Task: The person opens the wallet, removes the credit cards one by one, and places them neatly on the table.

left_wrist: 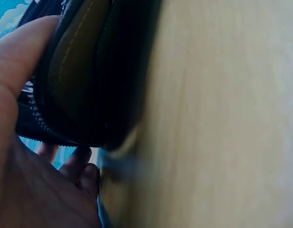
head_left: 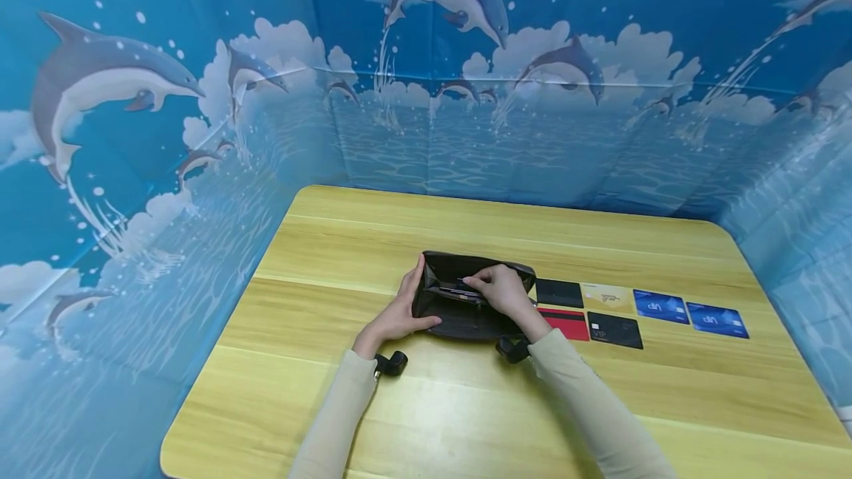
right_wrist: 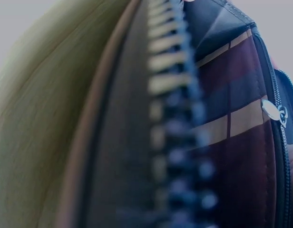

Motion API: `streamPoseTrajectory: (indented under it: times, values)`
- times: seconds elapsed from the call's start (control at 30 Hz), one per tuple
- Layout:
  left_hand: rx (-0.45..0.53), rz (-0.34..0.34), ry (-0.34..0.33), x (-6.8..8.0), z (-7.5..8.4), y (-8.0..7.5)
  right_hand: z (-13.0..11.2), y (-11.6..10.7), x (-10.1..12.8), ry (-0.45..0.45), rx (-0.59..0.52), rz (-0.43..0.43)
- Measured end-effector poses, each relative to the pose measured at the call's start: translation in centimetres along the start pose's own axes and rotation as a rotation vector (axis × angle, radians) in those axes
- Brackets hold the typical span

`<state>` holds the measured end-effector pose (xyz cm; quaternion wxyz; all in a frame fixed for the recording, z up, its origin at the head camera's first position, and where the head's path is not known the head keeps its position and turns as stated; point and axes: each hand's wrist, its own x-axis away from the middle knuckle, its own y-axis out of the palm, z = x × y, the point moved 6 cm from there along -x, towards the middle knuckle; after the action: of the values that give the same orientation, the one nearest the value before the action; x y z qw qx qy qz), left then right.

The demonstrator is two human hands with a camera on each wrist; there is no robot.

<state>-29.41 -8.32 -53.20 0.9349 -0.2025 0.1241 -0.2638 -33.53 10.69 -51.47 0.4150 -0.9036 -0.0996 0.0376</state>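
A dark long zip-around wallet (head_left: pixel 459 320) lies spread with its inside upward. My left hand (head_left: pixel 399 313) grips its left end, thumb along the near edge and fingers on the far side. The left wrist view shows that thumb over the zipped side of the wallet (left_wrist: pixel 75 71). My right hand (head_left: pixel 502 289) reaches inside, thumb and fingertips pinching what looks like a card, mostly hidden among the pockets. In the right wrist view the toothed zipper (right_wrist: pixel 165 80) runs close up, beside a striped lining (right_wrist: pixel 241 180) and a round zipper pull (right_wrist: pixel 271 110).
Right of the wallet lie a black card (head_left: pixel 559 293), a gold card (head_left: pixel 607 297) and two blue cards (head_left: pixel 660 307). Nearer me are a red card (head_left: pixel 564 324) and a black VIP card (head_left: pixel 615 330). A dolphin-print curtain (head_left: pixel 532 146) surrounds the wooden table (head_left: pixel 266 390).
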Motion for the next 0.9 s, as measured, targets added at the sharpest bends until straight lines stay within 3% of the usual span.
streamPoseTrajectory:
  times: [0.33,0.9]
  values:
    - [0.001,-0.012,0.005,0.12,0.13,-0.02,-0.79,0.29,0.25,-0.154,0.095,0.047]
    - [-0.006,-0.006,-0.008,0.11,-0.26,0.07,-0.61,0.12,0.49,-0.189,0.068,-0.032]
